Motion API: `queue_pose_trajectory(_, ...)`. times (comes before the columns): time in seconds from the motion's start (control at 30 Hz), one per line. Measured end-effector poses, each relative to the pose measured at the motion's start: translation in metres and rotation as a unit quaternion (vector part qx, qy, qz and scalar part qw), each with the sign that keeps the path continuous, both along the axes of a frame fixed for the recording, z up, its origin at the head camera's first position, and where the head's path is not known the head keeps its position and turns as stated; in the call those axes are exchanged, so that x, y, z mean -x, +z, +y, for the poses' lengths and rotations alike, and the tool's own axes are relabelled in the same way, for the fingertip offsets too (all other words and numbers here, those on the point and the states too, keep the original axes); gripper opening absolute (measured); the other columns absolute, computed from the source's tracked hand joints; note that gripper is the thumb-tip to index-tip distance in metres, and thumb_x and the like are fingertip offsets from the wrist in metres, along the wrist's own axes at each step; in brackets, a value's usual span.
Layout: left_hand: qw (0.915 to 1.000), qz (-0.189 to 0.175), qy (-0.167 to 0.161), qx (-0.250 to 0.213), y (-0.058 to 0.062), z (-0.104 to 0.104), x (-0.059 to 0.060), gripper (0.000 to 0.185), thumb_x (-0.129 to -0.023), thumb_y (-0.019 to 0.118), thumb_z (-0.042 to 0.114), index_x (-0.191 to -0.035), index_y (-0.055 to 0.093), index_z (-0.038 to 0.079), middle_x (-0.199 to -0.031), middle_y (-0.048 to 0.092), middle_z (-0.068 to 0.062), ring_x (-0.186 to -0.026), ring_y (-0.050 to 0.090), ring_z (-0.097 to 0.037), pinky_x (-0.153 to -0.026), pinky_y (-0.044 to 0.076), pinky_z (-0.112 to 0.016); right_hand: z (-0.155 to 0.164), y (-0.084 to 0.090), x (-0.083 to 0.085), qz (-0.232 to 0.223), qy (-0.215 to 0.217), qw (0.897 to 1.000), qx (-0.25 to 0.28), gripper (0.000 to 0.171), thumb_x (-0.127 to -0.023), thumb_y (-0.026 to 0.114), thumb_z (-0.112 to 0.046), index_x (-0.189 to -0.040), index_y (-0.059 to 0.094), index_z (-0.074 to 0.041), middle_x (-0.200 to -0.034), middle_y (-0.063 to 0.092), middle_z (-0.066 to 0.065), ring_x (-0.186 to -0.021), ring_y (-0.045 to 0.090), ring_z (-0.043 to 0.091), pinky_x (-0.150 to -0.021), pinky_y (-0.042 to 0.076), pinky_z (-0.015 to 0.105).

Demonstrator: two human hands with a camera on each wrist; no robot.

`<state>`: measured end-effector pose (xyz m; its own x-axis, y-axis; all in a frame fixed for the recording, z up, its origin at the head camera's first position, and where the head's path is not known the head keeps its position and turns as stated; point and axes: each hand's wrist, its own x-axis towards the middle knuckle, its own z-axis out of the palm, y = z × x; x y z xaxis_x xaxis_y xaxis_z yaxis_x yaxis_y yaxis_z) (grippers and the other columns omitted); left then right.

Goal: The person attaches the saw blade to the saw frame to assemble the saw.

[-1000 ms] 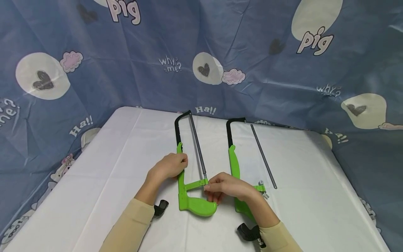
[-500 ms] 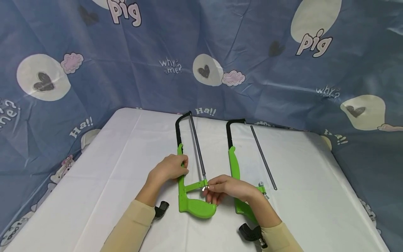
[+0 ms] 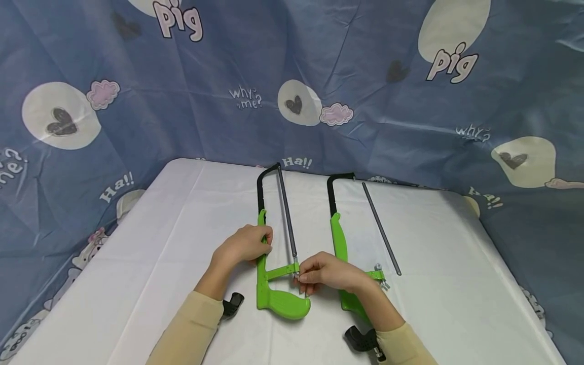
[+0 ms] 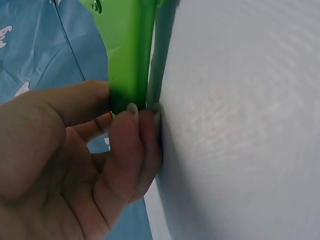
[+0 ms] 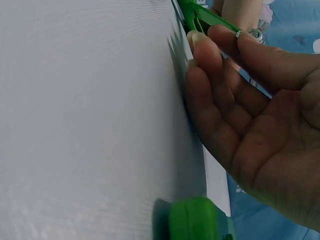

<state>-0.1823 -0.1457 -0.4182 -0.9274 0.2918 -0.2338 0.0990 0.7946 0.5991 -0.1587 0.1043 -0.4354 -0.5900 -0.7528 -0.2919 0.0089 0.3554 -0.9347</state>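
Note:
A green-and-black hacksaw (image 3: 287,304) lies on the white table, its dark blade (image 3: 287,213) spanning from the black front end to the green crossbar. My left hand (image 3: 244,246) grips the green frame with the thumb and curled fingers, as the left wrist view also shows around the green frame piece (image 4: 127,55). At the crossbar's end, my right hand (image 3: 330,271) pinches the small metal wing nut (image 3: 296,275) between thumb and fingertips. The fingers partly hide that nut. The blade's near end meets a metal fitting just above it.
A second green hacksaw (image 3: 339,238) lies to the right, partly under my right forearm, with its own wing nut (image 3: 385,285). Beside it lies a loose dark blade (image 3: 382,230). A patterned blue cloth (image 3: 374,101) hangs behind the white table (image 3: 456,284).
The right fingers have shifted around the wing nut, which showed more openly half a second ago. The held hacksaw has tilted slightly, its handle moving a little left. My left hand keeps its grip.

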Motion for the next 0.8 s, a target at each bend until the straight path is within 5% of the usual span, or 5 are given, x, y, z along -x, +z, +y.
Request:
queue_pose_trajectory(0.2, 1.0000, 0.004, 0.002, 0.007, -0.002, 0.000, 0.001, 0.009, -0.090, 0.062, 0.009, -0.084, 0.058, 0.013, -0.076, 0.060, -0.007, -0.048, 0.058, -0.018, -0.047, 0.044, -0.027, -0.004, -0.002, -0.002, 0.058, -0.010, 0.998, -0.022, 0.023, -0.095, 0.065, -0.012, -0.080, 0.069, 0.004, -0.079, 0.070, 0.022, -0.067, 0.065, 0.018, -0.069, 0.057, 0.033)
queue_pose_trajectory(0.37, 1.0000, 0.001, 0.003, 0.007, -0.003, 0.000, 0.001, 0.009, -0.090, 0.062, 0.009, -0.083, 0.058, 0.014, -0.075, 0.060, -0.007, -0.048, 0.057, -0.017, -0.047, 0.044, -0.027, -0.004, 0.002, -0.005, 0.056, -0.002, 0.998, -0.021, 0.035, -0.093, 0.068, -0.020, -0.071, 0.059, 0.007, -0.067, 0.062, 0.014, -0.066, 0.060, 0.019, -0.068, 0.053, 0.030)
queue_pose_trajectory(0.8, 1.0000, -0.009, 0.000, -0.001, -0.004, -0.002, 0.003, 0.009, -0.088, 0.060, 0.008, -0.083, 0.058, 0.015, -0.071, 0.059, -0.005, -0.048, 0.056, -0.016, -0.047, 0.043, -0.026, -0.007, 0.010, -0.007, 0.028, -0.017, 0.999, -0.015, 0.034, -0.099, 0.060, -0.025, -0.090, 0.071, 0.005, -0.081, 0.069, 0.022, -0.069, 0.065, 0.017, -0.074, 0.057, 0.043)
